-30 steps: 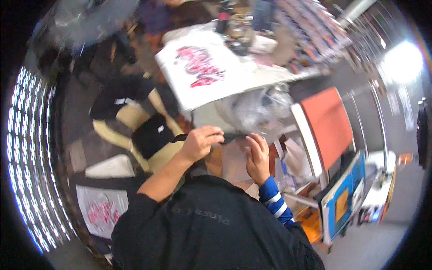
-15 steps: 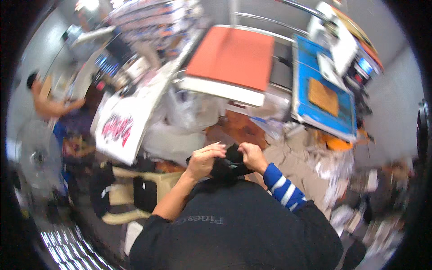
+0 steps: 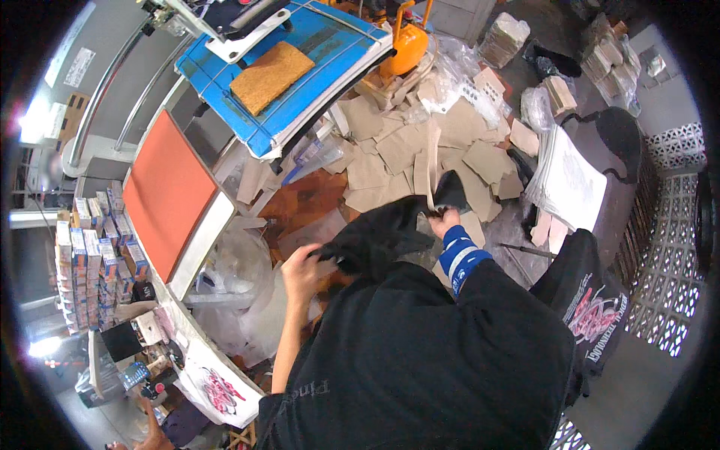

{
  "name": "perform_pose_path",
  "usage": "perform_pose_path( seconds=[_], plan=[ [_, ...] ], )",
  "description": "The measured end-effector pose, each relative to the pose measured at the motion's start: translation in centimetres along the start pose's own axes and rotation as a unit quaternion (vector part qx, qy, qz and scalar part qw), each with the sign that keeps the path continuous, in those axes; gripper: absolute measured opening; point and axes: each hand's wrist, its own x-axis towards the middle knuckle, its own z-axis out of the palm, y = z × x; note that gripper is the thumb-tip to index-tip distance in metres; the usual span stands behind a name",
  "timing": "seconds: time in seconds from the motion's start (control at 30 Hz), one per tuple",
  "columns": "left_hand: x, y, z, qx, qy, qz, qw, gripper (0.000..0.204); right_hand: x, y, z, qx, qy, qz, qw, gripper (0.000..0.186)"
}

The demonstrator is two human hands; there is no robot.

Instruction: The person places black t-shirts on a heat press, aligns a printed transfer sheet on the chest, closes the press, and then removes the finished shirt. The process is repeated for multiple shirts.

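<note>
In front of my chest a bunched black cloth (image 3: 386,229) is stretched between my two hands. My left hand (image 3: 301,271) has its fingers closed on the cloth's left end. At the other end my right hand (image 3: 445,221) grips the fabric, and a dark corner sticks up past it. A narrow pale beige strip (image 3: 432,161) rises from beside the right fingers; whether it belongs to the cloth I cannot tell. Folds hide the cloth's full shape.
An orange-topped press board (image 3: 176,199) and a blue-framed screen (image 3: 330,71) bearing a tan pad (image 3: 271,76) stand ahead and left. Brown paper sheets (image 3: 397,150) litter the floor. Rightward are stacked white sheets (image 3: 564,178) and printed black fabric (image 3: 589,315). Another person's arm (image 3: 152,429) shows lower left.
My view and body have swung right, bringing the floor papers and the white stack into sight. My hands have moved apart, drawing the black cloth out between them.
</note>
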Motion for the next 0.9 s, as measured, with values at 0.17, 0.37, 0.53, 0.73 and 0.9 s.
perform_pose_path(
  seconds=[0.17, 0.37, 0.53, 0.73, 0.9],
  plan=[
    [4.7, 5.8, 5.5, 0.004, -0.089, 0.023, 0.996, 0.019, -8.7, -1.8, 5.8, -0.563, -0.369, -0.159, 0.722, 0.075],
    [3.2, 3.3, 3.6, 0.078, -0.07, 0.128, 0.986, 0.014, -18.1, 2.8, 13.1, -0.722, -0.407, -0.279, 0.484, 0.057],
    [-1.4, -1.9, -5.8, 0.112, 0.128, 0.058, 0.984, 0.013, -17.5, 4.1, 17.9, -0.685, -0.478, -0.323, 0.444, 0.017],
    [-6.7, -3.9, -17.4, 0.119, 0.342, 0.028, 0.932, 0.014, -21.9, 5.3, 28.1, -0.724, -0.472, -0.314, 0.394, 0.023],
    [-6.1, -1.3, -19.2, 0.145, 0.061, 0.203, 0.966, 0.018, -31.3, 15.2, 31.9, -0.526, -0.725, -0.394, 0.205, 0.058]
  ],
)
